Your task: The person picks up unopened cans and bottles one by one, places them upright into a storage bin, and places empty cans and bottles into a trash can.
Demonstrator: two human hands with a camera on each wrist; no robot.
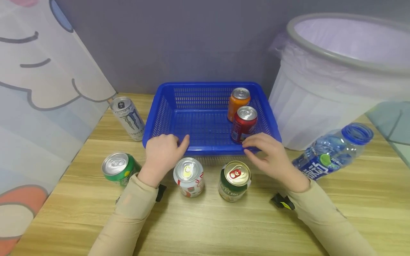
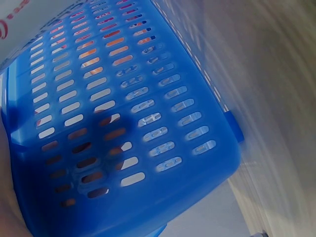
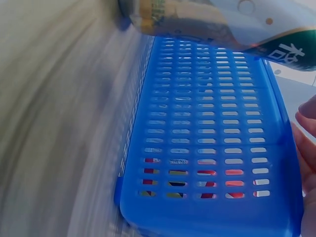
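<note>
Blue basket (image 1: 208, 148) at the centre of the frame, an orange can (image 1: 235, 106) and a red can (image 1: 243, 125) in its right part; left hand (image 1: 164, 153), centre-left, grips the front rim, fingers curled over it; right hand (image 1: 272, 156), centre-right, rests bent fingers there, whether gripping I cannot tell.

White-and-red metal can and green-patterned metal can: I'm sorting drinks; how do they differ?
The white can has a silver lid; the green-patterned can, a gold one. The white can's tab looks pale, the green-patterned can's red. Both stand upright before the blue plastic basket.
</note>
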